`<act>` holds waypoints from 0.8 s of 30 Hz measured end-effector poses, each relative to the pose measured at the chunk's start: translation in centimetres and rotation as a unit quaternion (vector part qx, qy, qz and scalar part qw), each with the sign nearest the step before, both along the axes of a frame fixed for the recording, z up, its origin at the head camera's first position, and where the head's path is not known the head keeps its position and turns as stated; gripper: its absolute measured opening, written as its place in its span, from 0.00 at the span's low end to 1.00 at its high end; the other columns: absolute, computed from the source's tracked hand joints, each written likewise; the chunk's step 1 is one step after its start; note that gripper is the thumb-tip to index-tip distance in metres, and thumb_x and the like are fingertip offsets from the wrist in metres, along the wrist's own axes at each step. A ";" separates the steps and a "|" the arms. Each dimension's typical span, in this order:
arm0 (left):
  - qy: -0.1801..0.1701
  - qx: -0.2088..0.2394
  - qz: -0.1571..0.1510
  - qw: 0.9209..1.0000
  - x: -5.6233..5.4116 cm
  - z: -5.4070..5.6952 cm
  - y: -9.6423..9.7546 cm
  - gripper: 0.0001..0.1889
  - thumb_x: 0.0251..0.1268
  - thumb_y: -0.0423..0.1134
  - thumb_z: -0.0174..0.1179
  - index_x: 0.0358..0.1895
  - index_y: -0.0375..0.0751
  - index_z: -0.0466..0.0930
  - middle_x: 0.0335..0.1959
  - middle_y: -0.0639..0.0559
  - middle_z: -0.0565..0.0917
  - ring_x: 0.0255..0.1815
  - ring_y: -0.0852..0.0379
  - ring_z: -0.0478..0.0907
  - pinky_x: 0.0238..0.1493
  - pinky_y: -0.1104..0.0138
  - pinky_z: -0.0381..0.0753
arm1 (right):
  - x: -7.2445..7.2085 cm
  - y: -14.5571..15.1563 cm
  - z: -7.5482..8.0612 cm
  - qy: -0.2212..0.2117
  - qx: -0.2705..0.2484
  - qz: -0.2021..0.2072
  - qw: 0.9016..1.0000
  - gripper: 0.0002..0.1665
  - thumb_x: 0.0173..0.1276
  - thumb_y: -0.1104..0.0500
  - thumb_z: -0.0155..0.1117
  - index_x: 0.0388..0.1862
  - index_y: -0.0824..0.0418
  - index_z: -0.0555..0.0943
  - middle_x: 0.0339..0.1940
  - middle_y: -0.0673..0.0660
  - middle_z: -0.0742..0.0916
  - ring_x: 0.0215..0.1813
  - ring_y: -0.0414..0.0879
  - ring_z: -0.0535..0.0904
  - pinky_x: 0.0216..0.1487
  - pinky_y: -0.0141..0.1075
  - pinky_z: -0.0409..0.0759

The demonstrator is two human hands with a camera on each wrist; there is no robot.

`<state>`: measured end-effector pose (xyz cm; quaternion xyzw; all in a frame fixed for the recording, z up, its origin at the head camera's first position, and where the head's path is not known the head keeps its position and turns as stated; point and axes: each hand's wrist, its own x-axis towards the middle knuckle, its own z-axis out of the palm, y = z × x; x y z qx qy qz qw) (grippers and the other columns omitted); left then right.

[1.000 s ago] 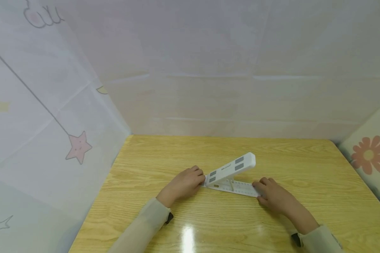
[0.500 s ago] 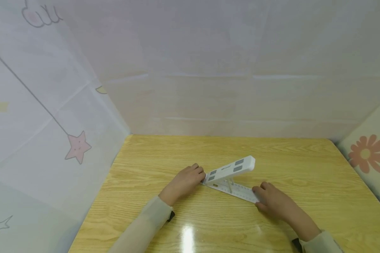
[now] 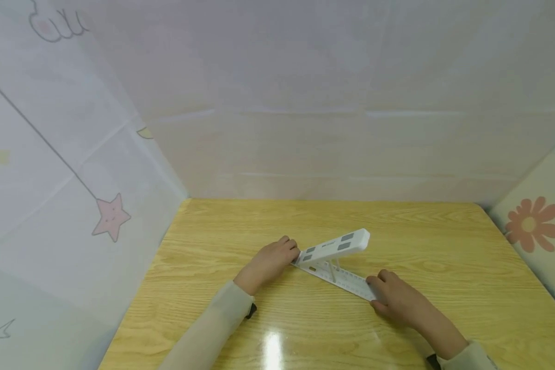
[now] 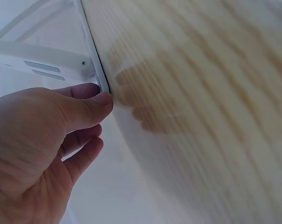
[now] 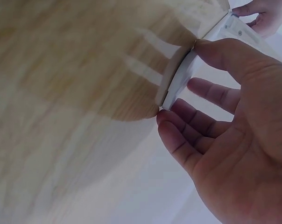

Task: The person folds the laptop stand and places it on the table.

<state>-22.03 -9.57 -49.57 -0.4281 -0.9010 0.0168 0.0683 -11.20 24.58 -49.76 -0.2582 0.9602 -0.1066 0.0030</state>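
Observation:
A white folding laptop stand (image 3: 330, 249) lies on the wooden table, its upper arm raised at a slant over a long perforated base strip. Grey pads mark the top of that arm, and a thin strut props it from beneath. My left hand (image 3: 269, 260) pinches the hinged left end between thumb and forefinger, as the left wrist view shows, where the other fingers are off the stand (image 4: 52, 58). At the base's right end, my right hand (image 3: 400, 300) holds the edge (image 5: 178, 81) between thumb and fingertips.
The wooden table (image 3: 240, 221) stretches around the stand on all sides. Pale sheeting (image 3: 287, 149) rises along its back edge. Printed sheets flank it, with a pink star (image 3: 111, 217) on the left and a red flower (image 3: 534, 224) on the right.
The stand has turned a little, its right end swinging toward me together with my right hand. My left hand keeps its hold at the hinged end and has barely shifted.

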 end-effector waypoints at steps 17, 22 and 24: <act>-0.026 0.020 -0.001 0.999 -1.3 -0.2 0.3 0.09 0.73 0.33 0.60 0.50 0.49 0.83 0.49 0.59 0.81 0.49 0.61 0.74 0.50 0.73 0.78 | 0.6 0.1 -0.2 -0.002 -0.036 0.017 0.999 0.28 0.63 0.56 0.75 0.60 0.62 0.79 0.43 0.50 0.79 0.38 0.38 0.69 0.34 0.30 0.74; -0.029 0.027 -0.008 0.999 -1.9 -0.4 0.2 0.09 0.75 0.34 0.57 0.51 0.49 0.83 0.50 0.59 0.81 0.50 0.61 0.74 0.51 0.73 0.78 | 0.9 0.1 -0.3 -0.007 -0.049 0.018 0.999 0.28 0.62 0.57 0.75 0.60 0.61 0.79 0.43 0.49 0.78 0.37 0.37 0.68 0.33 0.28 0.72; -0.036 0.028 -0.008 0.999 -2.2 -0.5 0.2 0.09 0.75 0.35 0.57 0.51 0.50 0.83 0.50 0.59 0.80 0.50 0.61 0.74 0.51 0.73 0.77 | 0.9 0.1 -0.3 -0.001 -0.055 0.024 0.998 0.27 0.61 0.58 0.76 0.59 0.62 0.80 0.42 0.49 0.78 0.37 0.36 0.68 0.33 0.28 0.73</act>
